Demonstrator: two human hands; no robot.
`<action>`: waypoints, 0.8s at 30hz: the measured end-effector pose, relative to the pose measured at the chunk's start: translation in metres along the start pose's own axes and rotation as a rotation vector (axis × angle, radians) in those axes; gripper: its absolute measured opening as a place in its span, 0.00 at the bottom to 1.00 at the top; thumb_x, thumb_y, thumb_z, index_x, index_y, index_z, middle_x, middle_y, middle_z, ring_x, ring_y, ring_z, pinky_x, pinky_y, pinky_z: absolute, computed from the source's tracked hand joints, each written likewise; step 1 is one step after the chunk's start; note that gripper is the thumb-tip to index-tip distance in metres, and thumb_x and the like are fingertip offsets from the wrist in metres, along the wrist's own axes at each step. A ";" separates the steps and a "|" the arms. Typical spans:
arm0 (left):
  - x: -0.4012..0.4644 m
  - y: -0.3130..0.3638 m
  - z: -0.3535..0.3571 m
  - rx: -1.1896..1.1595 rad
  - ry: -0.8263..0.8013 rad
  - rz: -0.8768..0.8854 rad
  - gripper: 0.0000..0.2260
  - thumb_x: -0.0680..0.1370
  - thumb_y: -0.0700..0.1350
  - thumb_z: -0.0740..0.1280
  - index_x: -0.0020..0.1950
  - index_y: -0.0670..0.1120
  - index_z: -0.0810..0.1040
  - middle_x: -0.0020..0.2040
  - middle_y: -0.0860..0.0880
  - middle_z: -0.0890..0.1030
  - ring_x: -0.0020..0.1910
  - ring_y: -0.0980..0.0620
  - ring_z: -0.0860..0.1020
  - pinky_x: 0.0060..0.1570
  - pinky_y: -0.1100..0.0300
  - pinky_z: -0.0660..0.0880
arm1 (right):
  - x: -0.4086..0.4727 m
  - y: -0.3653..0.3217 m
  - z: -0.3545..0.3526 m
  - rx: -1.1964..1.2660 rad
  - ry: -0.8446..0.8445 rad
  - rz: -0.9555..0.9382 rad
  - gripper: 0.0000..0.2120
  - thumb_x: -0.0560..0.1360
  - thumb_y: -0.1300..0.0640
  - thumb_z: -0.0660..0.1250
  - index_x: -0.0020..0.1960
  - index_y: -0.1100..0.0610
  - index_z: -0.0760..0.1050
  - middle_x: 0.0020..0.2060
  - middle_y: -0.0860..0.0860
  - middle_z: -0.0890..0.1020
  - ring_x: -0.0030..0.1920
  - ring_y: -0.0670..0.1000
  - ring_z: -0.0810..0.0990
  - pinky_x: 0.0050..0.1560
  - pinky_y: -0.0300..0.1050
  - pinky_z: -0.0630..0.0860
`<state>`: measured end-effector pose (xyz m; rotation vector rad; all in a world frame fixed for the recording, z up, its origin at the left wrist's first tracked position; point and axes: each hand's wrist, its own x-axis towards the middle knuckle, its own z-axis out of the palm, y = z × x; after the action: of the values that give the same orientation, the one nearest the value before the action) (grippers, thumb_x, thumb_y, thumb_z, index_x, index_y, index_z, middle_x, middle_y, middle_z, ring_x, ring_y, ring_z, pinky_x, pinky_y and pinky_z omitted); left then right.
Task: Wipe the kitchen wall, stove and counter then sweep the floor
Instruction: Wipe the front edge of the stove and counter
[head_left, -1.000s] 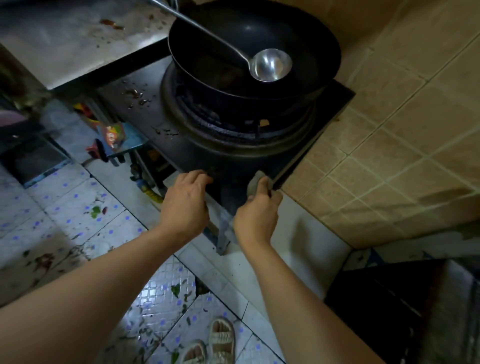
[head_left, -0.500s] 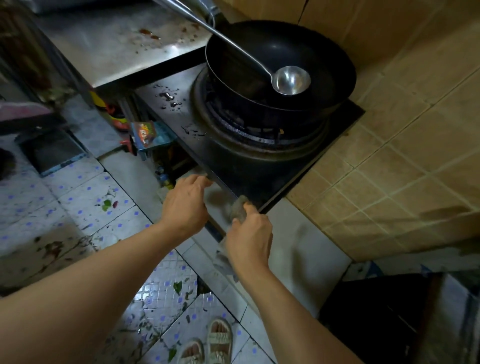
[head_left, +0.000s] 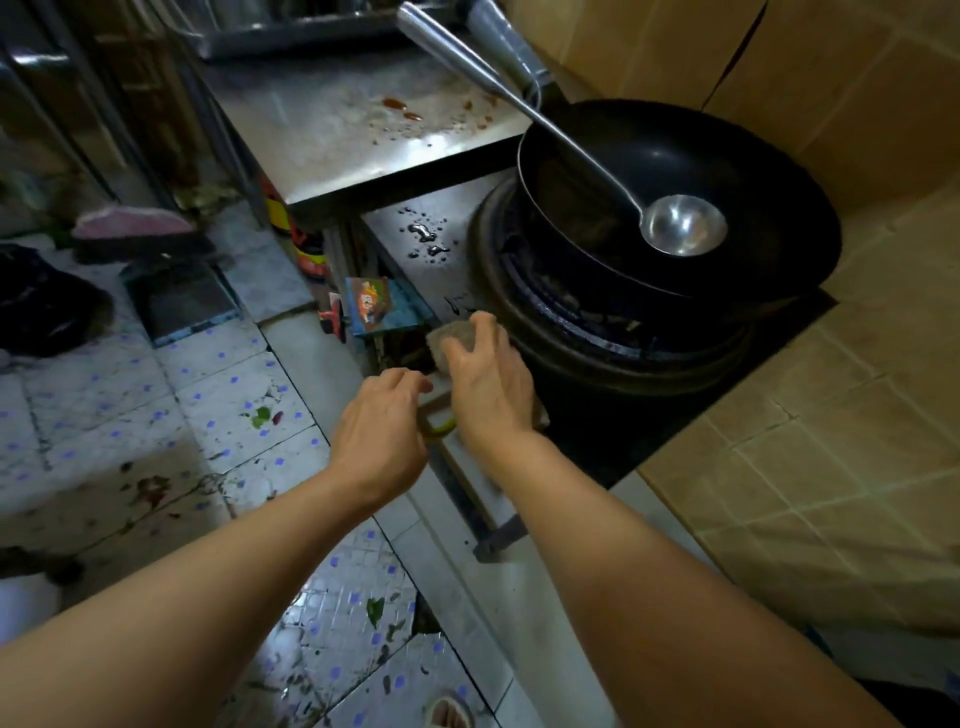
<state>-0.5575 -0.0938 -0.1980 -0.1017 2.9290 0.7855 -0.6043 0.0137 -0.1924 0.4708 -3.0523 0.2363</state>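
My right hand (head_left: 485, 384) pinches a gray-brown cloth (head_left: 453, 335) between curled fingers and thumb, pressing it on the stove (head_left: 415, 244) at its front edge, at 7 o'clock from the black wok (head_left: 727, 171). My left hand (head_left: 382, 436) sits just beside it at 8 o'clock, fingers curled loosely, holding nothing I can see. A metal ladle (head_left: 683, 226) lies in the wok.

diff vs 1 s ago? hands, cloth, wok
The right hand, gripping the cloth throughout, slid it along the stove's front edge from the corner near the tiled wall toward the steel counter side. The left hand stayed at the front edge, fingers loosely curled, now close beside the right. The wok and the ladle in it did not move.
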 end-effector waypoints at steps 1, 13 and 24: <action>0.000 -0.002 0.000 0.001 -0.004 -0.007 0.22 0.73 0.36 0.65 0.67 0.48 0.69 0.67 0.49 0.70 0.66 0.50 0.68 0.60 0.56 0.69 | 0.003 0.003 0.006 -0.079 -0.053 -0.059 0.16 0.78 0.58 0.60 0.65 0.57 0.69 0.70 0.59 0.61 0.67 0.58 0.63 0.63 0.50 0.67; -0.015 0.015 0.009 -0.006 -0.031 0.027 0.20 0.74 0.34 0.63 0.65 0.46 0.72 0.66 0.47 0.71 0.64 0.47 0.68 0.60 0.53 0.70 | -0.078 0.037 0.002 -0.206 -0.110 -0.056 0.17 0.70 0.62 0.55 0.48 0.61 0.81 0.52 0.58 0.78 0.52 0.59 0.78 0.43 0.48 0.78; -0.035 0.027 -0.002 0.012 -0.119 0.089 0.20 0.74 0.34 0.64 0.64 0.46 0.72 0.65 0.46 0.71 0.64 0.45 0.69 0.58 0.47 0.73 | -0.139 0.041 -0.035 -0.255 -0.265 0.083 0.11 0.73 0.67 0.65 0.55 0.64 0.77 0.61 0.58 0.68 0.58 0.58 0.70 0.49 0.45 0.72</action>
<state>-0.5249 -0.0703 -0.1793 0.0746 2.8418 0.7584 -0.4836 0.0993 -0.1728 0.3874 -3.2950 -0.2311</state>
